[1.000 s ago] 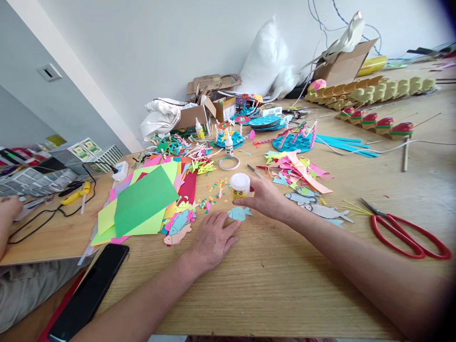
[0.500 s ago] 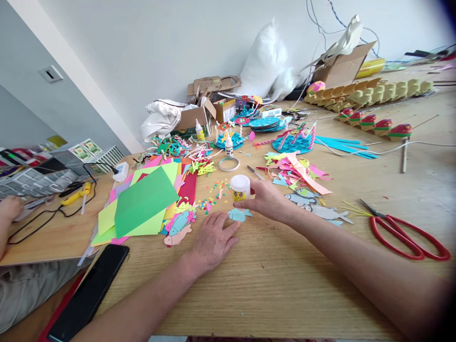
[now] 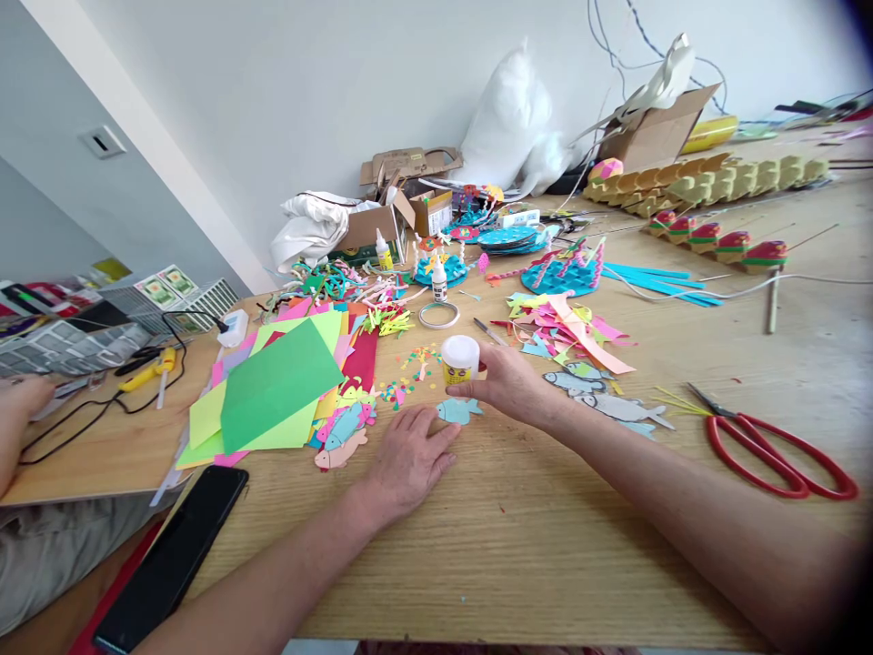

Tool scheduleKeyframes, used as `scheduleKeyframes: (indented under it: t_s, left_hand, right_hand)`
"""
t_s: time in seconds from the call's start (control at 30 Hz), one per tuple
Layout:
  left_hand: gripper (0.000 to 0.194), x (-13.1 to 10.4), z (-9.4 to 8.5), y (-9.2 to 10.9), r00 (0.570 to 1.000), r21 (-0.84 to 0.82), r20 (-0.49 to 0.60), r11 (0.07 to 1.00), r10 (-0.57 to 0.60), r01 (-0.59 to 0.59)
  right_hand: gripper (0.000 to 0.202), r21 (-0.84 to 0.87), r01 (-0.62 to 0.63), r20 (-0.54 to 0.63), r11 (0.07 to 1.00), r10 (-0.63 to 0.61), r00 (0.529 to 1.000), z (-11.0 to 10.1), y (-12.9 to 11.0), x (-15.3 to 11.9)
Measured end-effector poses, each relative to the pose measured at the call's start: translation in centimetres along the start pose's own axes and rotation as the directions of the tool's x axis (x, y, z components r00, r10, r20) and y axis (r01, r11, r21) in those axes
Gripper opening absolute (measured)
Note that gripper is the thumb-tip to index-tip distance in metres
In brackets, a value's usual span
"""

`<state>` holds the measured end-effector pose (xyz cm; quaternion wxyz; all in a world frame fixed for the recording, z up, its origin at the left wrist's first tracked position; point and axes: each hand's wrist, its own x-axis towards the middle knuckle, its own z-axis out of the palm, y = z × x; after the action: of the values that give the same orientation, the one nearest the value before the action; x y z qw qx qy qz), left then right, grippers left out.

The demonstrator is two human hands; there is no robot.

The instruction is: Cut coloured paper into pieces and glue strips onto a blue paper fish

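Observation:
My right hand (image 3: 508, 382) grips a small white bottle with a yellow label (image 3: 460, 361), its round white end facing me. Just below the bottle lies a light blue paper fish (image 3: 459, 411) with a drawn eye and gill line. My left hand (image 3: 414, 459) rests flat on the table, fingers stretched out, fingertips at the fish's head. Beyond the fingers, small coloured paper dots (image 3: 402, 387) are scattered. Left of that hand is a pile of cut paper fish (image 3: 345, 428); grey and blue paper fish (image 3: 607, 400) lie right of my right hand.
Coloured paper sheets (image 3: 283, 387) and a black phone (image 3: 174, 555) are on the left. Red-handled scissors (image 3: 777, 450) lie at the right. Behind stand a glue bottle (image 3: 438, 280), a tape roll (image 3: 439, 315) and paper scraps (image 3: 566, 327). Another person's hand (image 3: 24, 400) is at the far left.
My hands, the bottle and the blue fish stay in place. The other person's hand at the far left reaches slightly further into view.

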<state>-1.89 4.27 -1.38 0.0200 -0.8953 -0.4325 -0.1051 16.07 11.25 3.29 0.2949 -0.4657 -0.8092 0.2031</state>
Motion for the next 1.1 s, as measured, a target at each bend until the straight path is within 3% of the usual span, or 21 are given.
scheduleKeyframes:
  t_s: [0.47, 0.7, 1.1]
  left_hand:
    - [0.033, 0.1, -0.3, 0.2, 1.0, -0.015, 0.021, 1.0, -0.015, 0.016]
    - [0.03, 0.0, 0.1, -0.1, 0.999, -0.082, -0.022, 0.996, -0.043, 0.041]
    - [0.026, 0.0, 0.3, -0.5, 0.999, -0.053, -0.037, 0.999, -0.014, 0.012]
  right_hand:
    - [0.027, 0.022, 0.0, 0.071, 1.0, -0.002, 0.997, -0.7, -0.4, -1.2]
    - [0.028, -0.002, 0.002, 0.051, 1.0, -0.002, 0.999, 0.2, -1.6, -1.1]
    - [0.03, 0.027, 0.046, 0.049, 0.999, -0.047, 0.998, 1.1, -1.7, -0.8]
